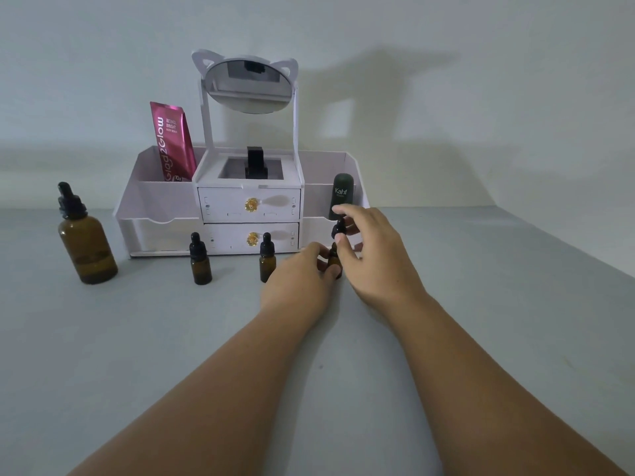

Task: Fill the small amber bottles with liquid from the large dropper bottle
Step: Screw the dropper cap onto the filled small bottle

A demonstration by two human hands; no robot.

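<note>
The large dropper bottle (87,245) stands left of the small bottles (200,262), which line up before the organizer (165,207) on the table (171,355)

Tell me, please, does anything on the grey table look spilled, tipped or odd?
Nothing stands out: the large amber glass dropper bottle and both free-standing small amber bottles stand upright, capped, no spill visible.

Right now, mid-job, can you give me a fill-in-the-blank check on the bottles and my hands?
1. The left hand grips a small amber bottle; the right hand pinches its ____ dropper cap.
2. ____ other small bottles stand capped in front of the organizer.
3. The large dropper bottle stands capped, far to the ____ of both hands.
4. The dark Kahf bottle stands in the organizer's ____ compartment.

Missing words: black; two; left; right.
</note>
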